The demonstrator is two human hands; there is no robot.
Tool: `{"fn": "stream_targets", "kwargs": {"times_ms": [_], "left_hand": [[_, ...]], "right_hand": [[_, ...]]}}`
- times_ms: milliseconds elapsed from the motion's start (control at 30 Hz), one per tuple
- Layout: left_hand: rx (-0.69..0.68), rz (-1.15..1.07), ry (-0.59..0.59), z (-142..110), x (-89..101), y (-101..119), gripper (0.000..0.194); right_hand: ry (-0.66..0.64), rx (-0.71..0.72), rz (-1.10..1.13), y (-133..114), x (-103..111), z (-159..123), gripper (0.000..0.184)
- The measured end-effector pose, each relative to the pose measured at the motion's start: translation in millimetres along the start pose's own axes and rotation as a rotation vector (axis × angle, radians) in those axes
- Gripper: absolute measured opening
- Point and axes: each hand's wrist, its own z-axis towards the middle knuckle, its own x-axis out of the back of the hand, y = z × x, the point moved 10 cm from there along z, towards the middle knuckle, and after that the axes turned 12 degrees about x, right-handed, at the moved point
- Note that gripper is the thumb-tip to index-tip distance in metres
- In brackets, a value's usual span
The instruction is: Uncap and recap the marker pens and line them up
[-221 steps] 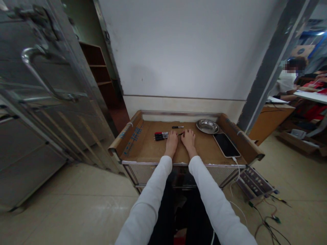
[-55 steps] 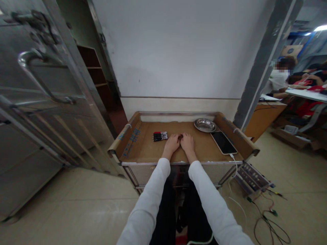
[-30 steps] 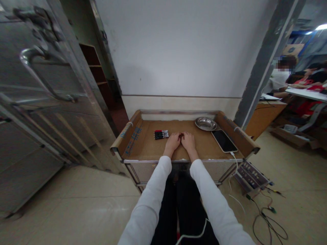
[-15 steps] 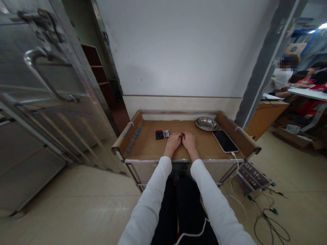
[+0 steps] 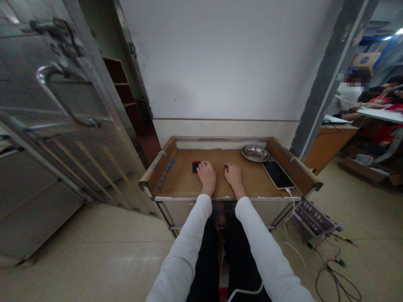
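Observation:
A neat row of slim pen-like sticks [image 5: 195, 167], one red and several black, lies on the cardboard-lined cart top [image 5: 182, 184]. My left hand [image 5: 207, 174] reaches over the right ends of the row, its fingers somewhat spread and bent downward. Whether the fingertips touch the sticks cannot be made out. My right hand [image 5: 233, 173] rests on the cardboard to the right, palm down with loosely curved fingers, and nothing shows in it. Beyond it stands a shallow round metal dish [image 5: 255, 153].
A phone [image 5: 278, 174] with a white cable lies at the right of the cart. Raised cardboard sides [image 5: 292, 161] edge the top. A metal box [image 5: 315, 218] and loose cables [image 5: 335, 272] are on the floor. A person [image 5: 351, 94] sits far right; a metal door [image 5: 72, 92] stands left.
My hands were together in the middle. The left one has moved left and over the right ends of the row of sticks; the right one has stayed nearly in place.

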Motion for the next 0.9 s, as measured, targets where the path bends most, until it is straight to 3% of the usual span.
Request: {"fn": "stream_targets", "kwargs": {"times_ms": [100, 267, 367, 500, 700, 900], "left_hand": [[0.015, 0.022, 0.007, -2, -2.9, -1, 0.034], [-0.123, -0.002, -0.015, -5, -10.3, 15, 0.029], [-0.275, -0.114, -0.130, -6, -21.4, 31, 0.026], [-0.430, -0.280, -0.261, -10, -29.5, 45, 0.031], [-0.427, -0.479, -0.304, -8, -25.1, 44, 0.035], [-0.337, -0.407, -0.244, -4, -26.5, 34, 0.032]], "right_hand": [[0.008, -0.011, 0.006, 1, 1, 0, 0.032], [0.017, 0.056, 0.045, -6, 1, 1, 0.035], [-0.025, 0.157, 0.064, -16, -4, 4, 0.035], [-0.081, 0.164, 0.047, -18, -9, 5, 0.033], [-0.079, 0.124, 0.003, -13, -7, 4, 0.029], [-0.017, 0.014, -0.052, 0, 2, 0, 0.029]]}}
